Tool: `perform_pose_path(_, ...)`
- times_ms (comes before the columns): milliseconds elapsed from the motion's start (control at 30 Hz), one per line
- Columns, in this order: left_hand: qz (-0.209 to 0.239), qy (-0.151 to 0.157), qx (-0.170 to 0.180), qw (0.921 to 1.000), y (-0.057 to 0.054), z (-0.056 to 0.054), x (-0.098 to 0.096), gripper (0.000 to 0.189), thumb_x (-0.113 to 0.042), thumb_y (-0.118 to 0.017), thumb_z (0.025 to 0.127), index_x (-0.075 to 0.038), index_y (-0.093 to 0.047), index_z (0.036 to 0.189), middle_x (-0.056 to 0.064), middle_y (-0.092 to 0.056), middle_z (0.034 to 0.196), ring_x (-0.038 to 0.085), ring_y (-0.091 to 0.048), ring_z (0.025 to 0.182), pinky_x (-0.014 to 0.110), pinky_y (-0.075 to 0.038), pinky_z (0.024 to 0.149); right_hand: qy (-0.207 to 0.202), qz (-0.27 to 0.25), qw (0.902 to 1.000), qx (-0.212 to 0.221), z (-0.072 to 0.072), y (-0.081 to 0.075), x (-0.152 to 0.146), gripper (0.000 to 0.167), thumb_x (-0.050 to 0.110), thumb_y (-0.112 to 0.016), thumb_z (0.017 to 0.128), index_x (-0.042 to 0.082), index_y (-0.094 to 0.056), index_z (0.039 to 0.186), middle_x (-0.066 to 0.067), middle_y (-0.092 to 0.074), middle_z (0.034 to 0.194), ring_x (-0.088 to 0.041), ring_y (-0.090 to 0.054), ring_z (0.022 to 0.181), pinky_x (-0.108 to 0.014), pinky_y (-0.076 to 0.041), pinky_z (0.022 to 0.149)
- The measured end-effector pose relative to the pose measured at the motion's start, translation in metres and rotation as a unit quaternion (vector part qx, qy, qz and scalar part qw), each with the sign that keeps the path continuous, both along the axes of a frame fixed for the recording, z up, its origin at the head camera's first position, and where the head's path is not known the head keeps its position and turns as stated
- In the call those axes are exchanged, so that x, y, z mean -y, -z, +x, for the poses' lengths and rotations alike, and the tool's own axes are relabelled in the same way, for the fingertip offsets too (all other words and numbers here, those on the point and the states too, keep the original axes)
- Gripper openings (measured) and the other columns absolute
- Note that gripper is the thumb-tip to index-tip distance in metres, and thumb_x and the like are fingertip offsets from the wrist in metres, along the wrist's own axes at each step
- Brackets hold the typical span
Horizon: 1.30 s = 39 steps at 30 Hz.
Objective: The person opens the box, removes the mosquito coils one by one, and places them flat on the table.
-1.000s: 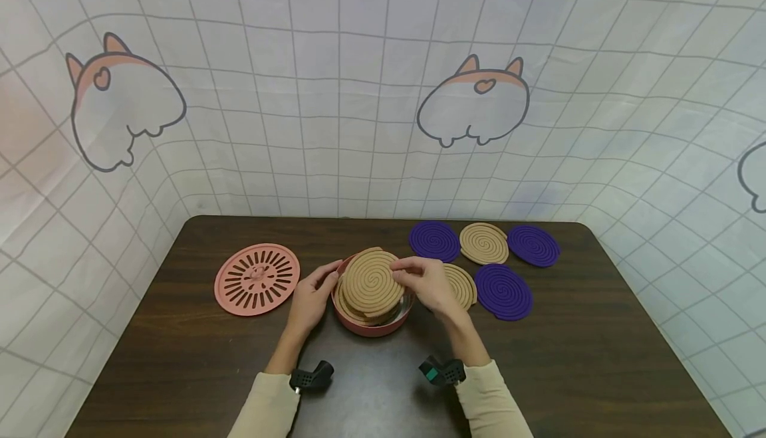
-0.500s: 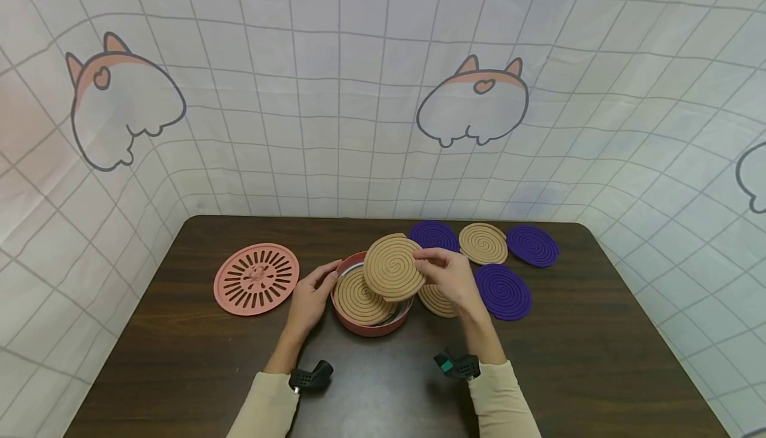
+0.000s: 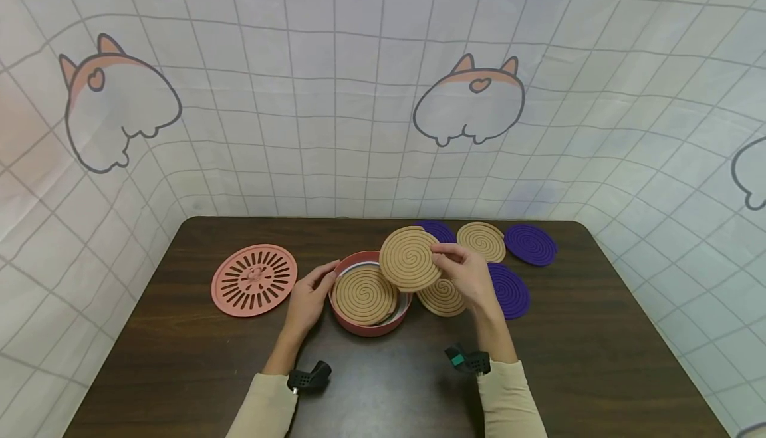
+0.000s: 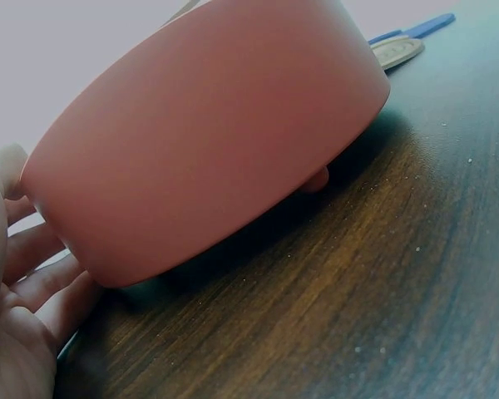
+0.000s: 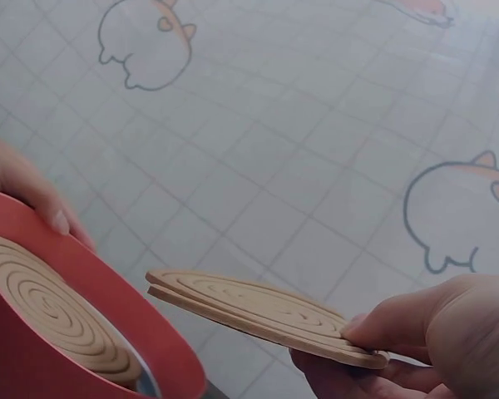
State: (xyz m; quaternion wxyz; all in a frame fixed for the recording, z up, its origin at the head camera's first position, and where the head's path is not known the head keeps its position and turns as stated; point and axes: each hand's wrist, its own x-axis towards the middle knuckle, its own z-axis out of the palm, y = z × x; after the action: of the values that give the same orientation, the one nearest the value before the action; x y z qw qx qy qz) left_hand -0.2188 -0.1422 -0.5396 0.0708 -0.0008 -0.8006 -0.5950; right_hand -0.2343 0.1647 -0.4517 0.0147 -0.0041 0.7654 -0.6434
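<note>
A round red mosquito coil holder (image 3: 370, 331) stands on the table with a tan mosquito coil (image 3: 364, 295) lying inside it. My left hand (image 3: 308, 302) grips the holder's left side; in the left wrist view its fingers lie along the red wall (image 4: 208, 141). Between thumb and fingers, my right hand (image 3: 469, 275) pinches another tan mosquito coil (image 3: 409, 260) by its right edge. This raised coil overlaps the holder's right rim in the head view. From the right wrist it appears edge-on and tilted, two layers thick (image 5: 258, 312), beside the holder.
A pink slotted lid (image 3: 254, 280) lies on the table to the left. Right of the holder are several flat coils: a tan one (image 3: 441, 300) partly under the raised coil, another tan one (image 3: 481, 242), and purple ones (image 3: 530, 245). A gridded cloth (image 3: 335, 92) hangs behind the table.
My right hand has moved right, carrying the tan coil up from over the holder towards its right side. The coil inside is now uncovered. My left hand has stayed on the holder.
</note>
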Motion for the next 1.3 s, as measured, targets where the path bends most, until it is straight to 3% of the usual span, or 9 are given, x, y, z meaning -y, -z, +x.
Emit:
perform_pose_path(300, -0.006, -0.004, 0.001, 1.0, 0.0, 0.0, 0.0, 0.03, -0.036, -0.059, 0.101, -0.028, -0.07, 0.128, -0.001, -0.068, 0.132, 0.019, -0.06, 0.128, 0.046, -0.046, 0.108, 0.032, -0.026, 0.9991, 0.006, -0.002, 0.0, -0.014, 0.032, 0.009, -0.069, 0.094, -0.006, -0.068, 0.123, 0.005, -0.071, 0.091, -0.006, -0.068, 0.075, -0.023, -0.059, 0.07)
perform_pose_path(533, -0.004, 0.0, 0.008, 1.0, 0.0, 0.001, 0.001, 0.031, -0.036, -0.059, 0.101, -0.028, -0.069, 0.13, 0.0, -0.067, 0.134, 0.021, -0.059, 0.13, 0.047, -0.045, 0.109, 0.059, -0.057, 0.9966, 0.0, -0.004, 0.0, -0.03, 0.035, 0.007, -0.069, 0.094, -0.008, -0.065, 0.124, 0.009, -0.072, 0.085, -0.005, -0.068, 0.072, -0.021, -0.058, 0.067)
perform_pose_path(867, 0.002, 0.0, 0.014, 0.9999, 0.003, -0.001, 0.002, 0.032, -0.038, -0.059, 0.101, -0.029, -0.068, 0.13, -0.002, -0.066, 0.135, 0.019, -0.058, 0.131, 0.046, -0.045, 0.11, 0.106, -0.057, 0.9927, -0.009, -0.002, 0.0, -0.053, 0.031, 0.008, -0.07, 0.093, -0.004, -0.069, 0.122, 0.004, -0.071, 0.108, -0.004, -0.07, 0.075, -0.02, -0.058, 0.067)
perform_pose_path(1100, 0.022, 0.01, 0.018, 0.9995, 0.003, 0.0, 0.001, 0.035, -0.036, -0.058, 0.102, -0.024, -0.066, 0.133, 0.002, -0.064, 0.139, 0.021, -0.056, 0.134, 0.047, -0.043, 0.111, 0.139, -0.077, 0.9871, -0.016, -0.001, 0.001, -0.068, 0.034, 0.005, -0.071, 0.092, -0.01, -0.066, 0.123, 0.011, -0.074, 0.084, -0.003, -0.069, 0.071, -0.018, -0.056, 0.062)
perform_pose_path(1300, 0.011, 0.007, 0.018, 0.9998, 0.002, -0.001, 0.002, 0.034, -0.038, -0.058, 0.102, -0.027, -0.067, 0.132, 0.0, -0.065, 0.137, 0.019, -0.057, 0.132, 0.046, -0.044, 0.11, 0.182, -0.112, 0.9769, -0.002, 0.001, 0.003, -0.083, 0.031, 0.003, -0.072, 0.091, -0.007, -0.069, 0.12, 0.009, -0.075, 0.082, -0.004, -0.069, 0.069, -0.017, -0.055, 0.06)
